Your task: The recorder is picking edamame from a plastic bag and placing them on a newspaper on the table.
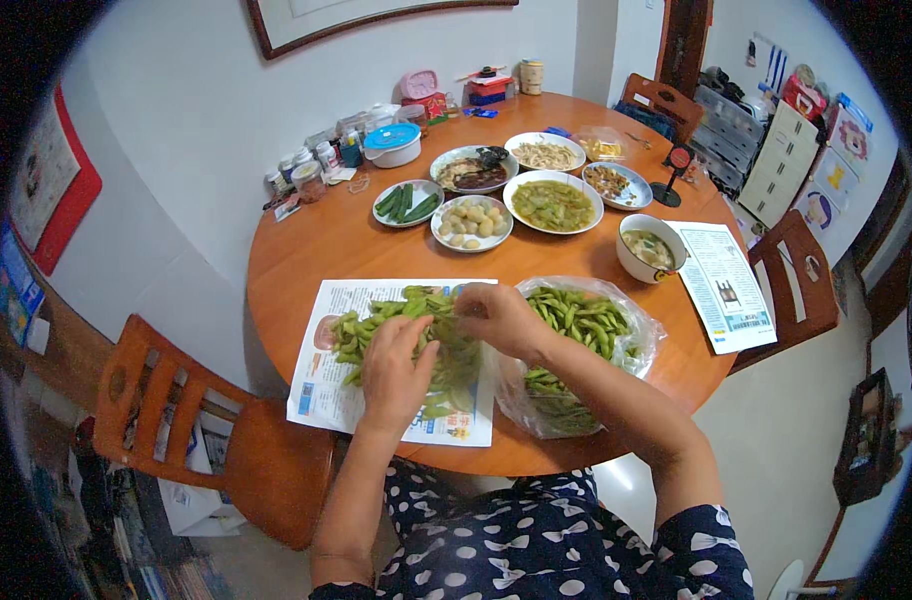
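Observation:
A heap of green soybean pods lies on a printed newspaper sheet at the table's near edge. Over the heap is my left hand, its thumb and fingers apart with nothing visible in them. My right hand reaches across to the heap's right side, fingers bent down and drawn together; what they hold, if anything, is hidden. Some pods below my right hand look blurred. Beside the sheet, under my right forearm, stands an opened clear plastic bag full of more green pods.
Several dishes fill the round wooden table's middle, including a soup bowl, a plate of small potatoes and a white bowl. Another printed sheet lies right. Jars and a blue-lidded tub line the wall. Chairs stand around.

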A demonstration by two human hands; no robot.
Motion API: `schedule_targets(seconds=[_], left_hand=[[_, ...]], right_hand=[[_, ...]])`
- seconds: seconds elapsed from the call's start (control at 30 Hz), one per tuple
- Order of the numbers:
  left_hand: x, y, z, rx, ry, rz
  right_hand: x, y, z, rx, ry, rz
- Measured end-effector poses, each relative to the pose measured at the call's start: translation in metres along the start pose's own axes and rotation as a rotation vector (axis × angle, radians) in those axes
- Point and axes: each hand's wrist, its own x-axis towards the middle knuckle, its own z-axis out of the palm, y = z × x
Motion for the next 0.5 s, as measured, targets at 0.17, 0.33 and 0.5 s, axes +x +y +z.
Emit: schedule_targets(seconds=[0.17,0.33,0.5], left_hand=[[0.004,0.01,0.005,-0.044,-0.009,0.071],[0.004,0.013,0.007,-0.026,-0.06,0.14],[0.009,0.007,0.011,0.085,-0.08,0.159]], right_hand=[[-0.016,-0.012,-0.017,0.103,0.037,0.036],[-0.059,-0.019,-0.062,0.158,0.055,0.156],[-0.101,-0.007,-0.082,-0.29,0.164,0.085]])
